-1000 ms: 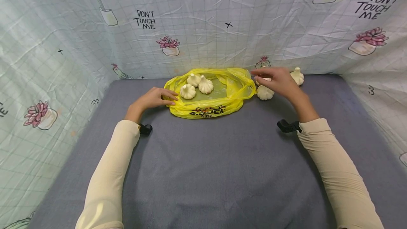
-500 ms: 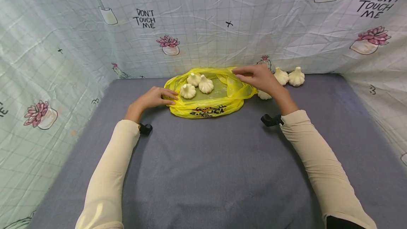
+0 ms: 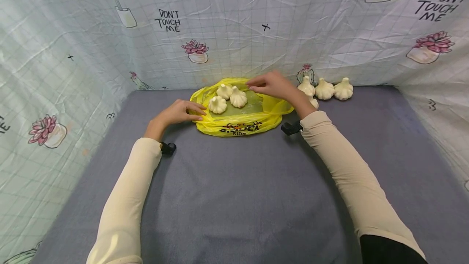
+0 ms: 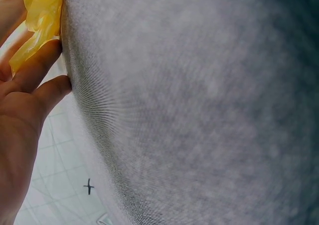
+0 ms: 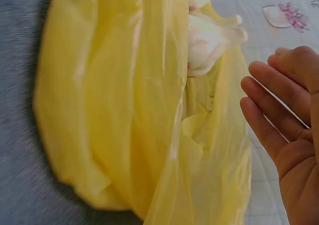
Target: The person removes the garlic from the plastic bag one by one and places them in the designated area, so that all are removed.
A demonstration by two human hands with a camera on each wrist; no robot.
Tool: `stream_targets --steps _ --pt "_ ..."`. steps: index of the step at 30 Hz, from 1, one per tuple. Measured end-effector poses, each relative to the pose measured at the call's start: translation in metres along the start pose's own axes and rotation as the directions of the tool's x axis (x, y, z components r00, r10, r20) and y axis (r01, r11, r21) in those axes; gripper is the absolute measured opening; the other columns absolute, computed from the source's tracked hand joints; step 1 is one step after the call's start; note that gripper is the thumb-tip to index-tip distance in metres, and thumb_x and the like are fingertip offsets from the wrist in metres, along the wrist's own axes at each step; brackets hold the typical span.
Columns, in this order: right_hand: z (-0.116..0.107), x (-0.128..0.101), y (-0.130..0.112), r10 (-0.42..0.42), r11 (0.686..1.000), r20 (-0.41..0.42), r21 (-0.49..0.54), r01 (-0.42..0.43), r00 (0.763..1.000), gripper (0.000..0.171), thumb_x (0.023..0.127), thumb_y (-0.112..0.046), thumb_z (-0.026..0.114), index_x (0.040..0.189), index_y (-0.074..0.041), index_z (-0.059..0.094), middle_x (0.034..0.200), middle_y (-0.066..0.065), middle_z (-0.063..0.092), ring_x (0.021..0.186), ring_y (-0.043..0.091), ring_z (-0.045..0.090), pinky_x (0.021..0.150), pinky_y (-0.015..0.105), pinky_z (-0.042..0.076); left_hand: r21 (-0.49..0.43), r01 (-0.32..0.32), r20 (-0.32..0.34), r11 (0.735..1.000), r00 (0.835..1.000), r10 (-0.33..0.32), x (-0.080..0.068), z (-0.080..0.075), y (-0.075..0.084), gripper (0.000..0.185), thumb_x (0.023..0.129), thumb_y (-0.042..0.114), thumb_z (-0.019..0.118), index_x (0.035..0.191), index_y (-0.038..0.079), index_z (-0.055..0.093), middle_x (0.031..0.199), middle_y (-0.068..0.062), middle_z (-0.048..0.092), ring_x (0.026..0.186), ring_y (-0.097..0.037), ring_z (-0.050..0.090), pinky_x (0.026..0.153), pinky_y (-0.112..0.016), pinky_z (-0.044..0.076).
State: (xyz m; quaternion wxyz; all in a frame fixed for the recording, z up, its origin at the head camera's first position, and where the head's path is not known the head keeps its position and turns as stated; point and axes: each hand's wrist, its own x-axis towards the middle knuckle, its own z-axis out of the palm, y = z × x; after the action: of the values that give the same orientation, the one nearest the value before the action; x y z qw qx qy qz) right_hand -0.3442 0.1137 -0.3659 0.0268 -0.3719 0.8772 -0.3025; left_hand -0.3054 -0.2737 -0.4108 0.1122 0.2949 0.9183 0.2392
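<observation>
Yellow bag [image 3: 239, 121] (black print), white garlic bulbs [image 3: 238, 97], grey tabletop [image 3: 238, 190]

Fourth garlic bulb [image 3: 313, 102] half hidden behind right forearm [image 3: 307, 111]; yellow bag [image 5: 139, 110] blurred (right wrist view).

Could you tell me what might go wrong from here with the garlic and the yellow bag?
1. The yellow bag is thin and limp; only the left hand touches its edge, so it may slide or fold as the open right hand reaches over it.
2. The three garlic bulbs in the bag are round and loose and could roll out.
3. The right sleeve passes close to the garlic bulbs by the backdrop and could knock them.
</observation>
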Motion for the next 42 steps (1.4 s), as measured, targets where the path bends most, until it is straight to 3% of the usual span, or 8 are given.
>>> stream_targets --steps 13,20,29,36,42 --pt "0.007 0.042 0.002 0.021 0.999 0.087 -0.03 -0.019 0.996 0.032 0.1 -0.028 0.068 0.128 -0.013 0.073 0.121 0.007 0.074 0.109 0.025 0.07 0.094 0.041 0.052 -0.008 0.008 0.001 1.0 1.0 -0.008 -0.001 -0.001 0.001 0.028 0.094 0.028 0.075 0.12 0.017 0.078 0.138 -0.004 0.065 0.135 -0.028 0.053 0.096 -0.046 0.044" --pt "0.013 0.054 0.002 0.006 1.0 0.115 0.015 -0.008 0.993 0.035 0.098 -0.029 0.071 0.128 -0.01 0.073 0.122 0.008 0.073 0.111 0.025 0.069 0.095 0.039 0.052 -0.009 0.009 0.005 1.0 1.0 -0.009 0.0 -0.002 0.002 0.028 0.095 0.027 0.075 0.121 0.017 0.078 0.139 -0.005 0.064 0.136 -0.028 0.053 0.088 -0.042 0.042" --pt "0.022 0.06 -0.001 0.031 0.999 0.111 0.015 -0.033 0.993 0.033 0.097 -0.031 0.072 0.123 -0.011 0.076 0.115 0.008 0.076 0.102 0.023 0.072 0.086 0.039 0.053 -0.011 0.001 -0.001 1.0 1.0 -0.001 0.0 -0.002 0.002 0.027 0.095 0.027 0.075 0.12 0.016 0.078 0.138 -0.005 0.065 0.135 -0.028 0.054 0.086 -0.042 0.042" --pt "0.026 0.06 0.0 0.068 0.997 0.091 0.037 -0.071 0.994 0.031 0.096 -0.033 0.073 0.119 -0.012 0.078 0.113 0.007 0.076 0.101 0.022 0.072 0.087 0.038 0.054 -0.018 0.01 0.004 1.0 1.0 -0.01 -0.001 -0.001 0.003 0.028 0.095 0.027 0.075 0.12 0.015 0.078 0.139 -0.006 0.064 0.136 -0.029 0.052 0.098 -0.048 0.044" --pt "0.028 0.058 0.002 0.055 0.996 0.077 0.06 -0.06 0.996 0.029 0.097 -0.031 0.072 0.116 -0.011 0.079 0.114 0.007 0.076 0.101 0.021 0.072 0.088 0.037 0.054 -0.018 0.015 0.001 1.0 1.0 -0.015 -0.001 -0.001 0.002 0.028 0.095 0.027 0.075 0.12 0.016 0.078 0.139 -0.005 0.064 0.136 -0.028 0.053 0.093 -0.045 0.043"
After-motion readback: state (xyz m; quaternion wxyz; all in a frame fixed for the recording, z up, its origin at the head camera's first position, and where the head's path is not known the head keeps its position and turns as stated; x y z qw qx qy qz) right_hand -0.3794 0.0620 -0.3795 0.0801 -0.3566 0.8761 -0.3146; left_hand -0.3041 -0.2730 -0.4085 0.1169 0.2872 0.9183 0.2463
